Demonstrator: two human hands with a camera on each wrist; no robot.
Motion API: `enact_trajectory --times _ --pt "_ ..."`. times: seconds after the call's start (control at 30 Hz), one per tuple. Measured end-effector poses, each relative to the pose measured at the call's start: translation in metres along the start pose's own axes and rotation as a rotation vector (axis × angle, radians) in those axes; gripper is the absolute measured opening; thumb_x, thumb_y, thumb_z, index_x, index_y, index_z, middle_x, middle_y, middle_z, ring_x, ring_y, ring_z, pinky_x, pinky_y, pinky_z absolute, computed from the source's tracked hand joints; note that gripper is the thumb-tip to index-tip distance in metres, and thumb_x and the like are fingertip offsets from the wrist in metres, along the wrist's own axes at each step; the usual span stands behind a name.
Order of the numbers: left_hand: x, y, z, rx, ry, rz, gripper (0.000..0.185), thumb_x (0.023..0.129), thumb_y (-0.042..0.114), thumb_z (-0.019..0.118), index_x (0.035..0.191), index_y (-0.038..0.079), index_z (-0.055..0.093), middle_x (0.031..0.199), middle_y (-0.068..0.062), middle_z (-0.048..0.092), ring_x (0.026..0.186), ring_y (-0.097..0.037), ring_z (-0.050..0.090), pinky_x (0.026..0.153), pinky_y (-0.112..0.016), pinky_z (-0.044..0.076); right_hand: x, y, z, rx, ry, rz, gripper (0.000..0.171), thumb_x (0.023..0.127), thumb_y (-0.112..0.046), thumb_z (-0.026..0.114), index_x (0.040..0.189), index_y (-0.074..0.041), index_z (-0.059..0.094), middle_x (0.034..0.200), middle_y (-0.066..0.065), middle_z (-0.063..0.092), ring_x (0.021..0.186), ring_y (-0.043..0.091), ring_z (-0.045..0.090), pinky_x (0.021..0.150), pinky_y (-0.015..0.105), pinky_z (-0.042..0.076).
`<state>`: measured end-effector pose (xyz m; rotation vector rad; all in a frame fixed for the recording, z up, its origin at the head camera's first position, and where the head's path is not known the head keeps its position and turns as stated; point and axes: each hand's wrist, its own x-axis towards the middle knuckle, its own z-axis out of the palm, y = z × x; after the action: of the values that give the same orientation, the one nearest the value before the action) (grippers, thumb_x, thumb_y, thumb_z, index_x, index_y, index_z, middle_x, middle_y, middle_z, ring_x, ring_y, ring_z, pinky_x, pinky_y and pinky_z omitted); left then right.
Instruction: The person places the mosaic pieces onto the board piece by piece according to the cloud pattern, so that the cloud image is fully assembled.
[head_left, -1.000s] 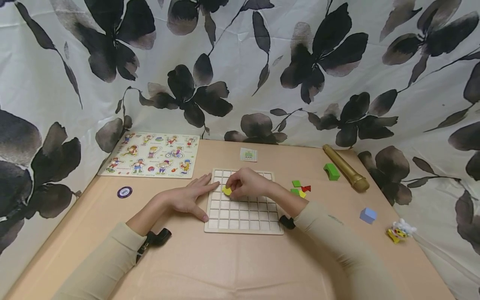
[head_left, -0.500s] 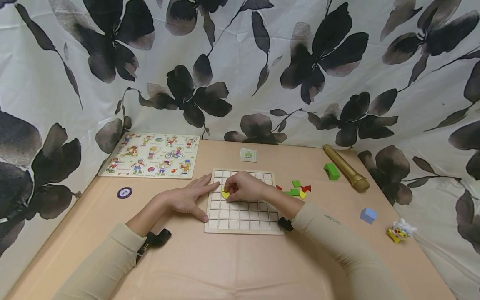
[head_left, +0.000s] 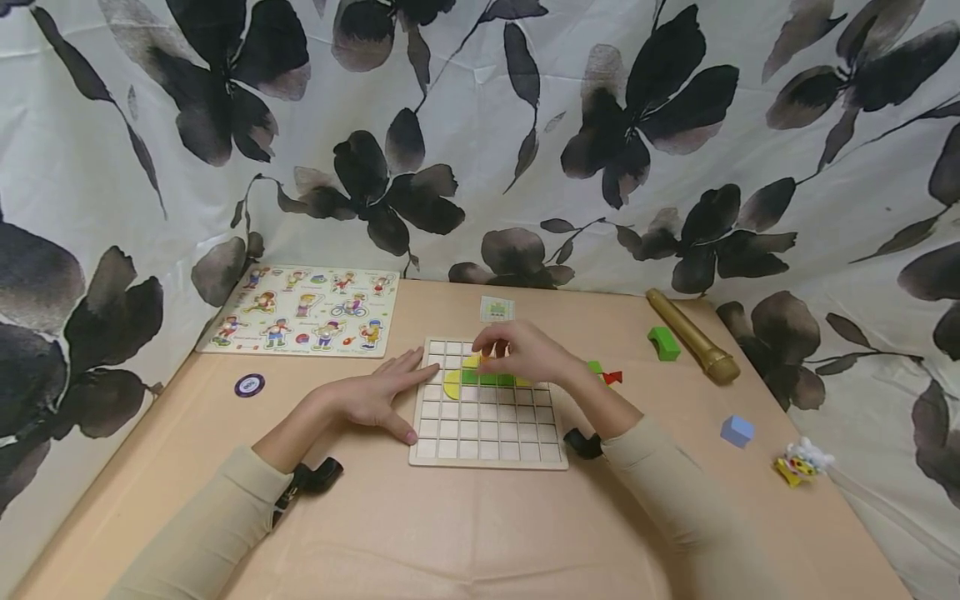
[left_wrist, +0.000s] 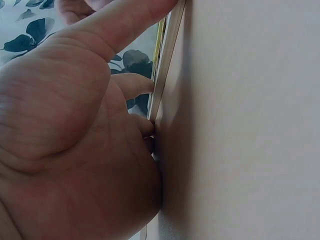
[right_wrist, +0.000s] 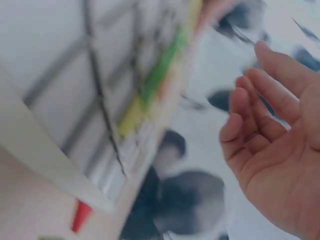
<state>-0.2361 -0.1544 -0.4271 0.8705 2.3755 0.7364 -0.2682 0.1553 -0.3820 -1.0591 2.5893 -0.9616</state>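
Note:
A pale board with a square grid [head_left: 487, 450] lies at the middle of the table. My left hand [head_left: 378, 393] rests at its left side, fingers spread, the thumb and index finger at its edge. On the upper rows sit a rounded yellow piece [head_left: 452, 385], a row of green pieces [head_left: 480, 378] and more yellow. Above them hovers my right hand [head_left: 525, 352], which hides part of the pattern. In the right wrist view the fingers [right_wrist: 260, 110] are loosely bent and hold nothing. Right of the board lie a red piece [head_left: 612, 377] and a green piece [head_left: 595, 367].
A small picture card [head_left: 497, 309] lies behind the board. An illustrated board [head_left: 315, 312] and a dark round disc [head_left: 249, 384] are at the left. Along the right are a green arch block [head_left: 663, 342], a gold microphone [head_left: 693, 337], a blue block [head_left: 737, 431] and a small toy figure [head_left: 802, 461].
My right hand has let go of the rounded yellow piece, lifted and moved right, uncovering the green row. That piece sits slightly further left than before. My left hand has stayed in place.

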Motion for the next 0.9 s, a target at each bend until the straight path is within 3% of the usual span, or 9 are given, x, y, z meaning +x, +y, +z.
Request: enact_trajectory --times 0.17,0.37,0.63,0.9 --pt "0.0 0.002 0.0 -0.014 0.0 0.002 0.117 0.077 0.05 0.088 0.168 0.018 0.021 0.175 -0.017 -0.011 0.161 -0.042 -0.011 0.127 -0.067 -0.001 -0.027 0.004 -0.029 0.006 0.101 0.071 0.031 0.091 -0.02 0.082 0.12 -0.014 0.075 0.109 0.001 0.075 0.092 0.016 0.065 0.079 0.034 0.056" --pt "-0.001 0.003 -0.001 -0.016 -0.001 -0.001 0.117 0.077 0.049 0.088 0.168 0.019 0.022 0.175 -0.017 -0.01 0.161 -0.042 -0.011 0.127 -0.067 0.0 -0.058 0.029 -0.053 0.0 0.188 0.187 0.035 0.092 -0.018 0.08 0.126 -0.013 0.073 0.118 0.004 0.073 0.099 0.02 0.064 0.089 0.04 0.054" --pt "0.0 0.001 0.0 -0.006 -0.001 0.001 0.117 0.077 0.05 0.088 0.168 0.019 0.021 0.175 -0.017 -0.01 0.161 -0.042 -0.011 0.127 -0.067 0.0 -0.079 0.068 -0.067 -0.065 0.147 0.296 0.033 0.094 -0.011 0.077 0.126 -0.005 0.073 0.125 0.017 0.072 0.103 0.026 0.065 0.092 0.044 0.055" --pt "0.001 0.0 0.0 -0.006 -0.003 0.001 0.117 0.077 0.051 0.088 0.168 0.019 0.021 0.175 -0.017 -0.01 0.161 -0.042 -0.011 0.127 -0.067 0.0 -0.091 0.094 -0.069 -0.077 0.122 0.395 0.03 0.093 -0.009 0.075 0.123 -0.003 0.074 0.112 0.016 0.073 0.097 0.028 0.063 0.08 0.035 0.053"
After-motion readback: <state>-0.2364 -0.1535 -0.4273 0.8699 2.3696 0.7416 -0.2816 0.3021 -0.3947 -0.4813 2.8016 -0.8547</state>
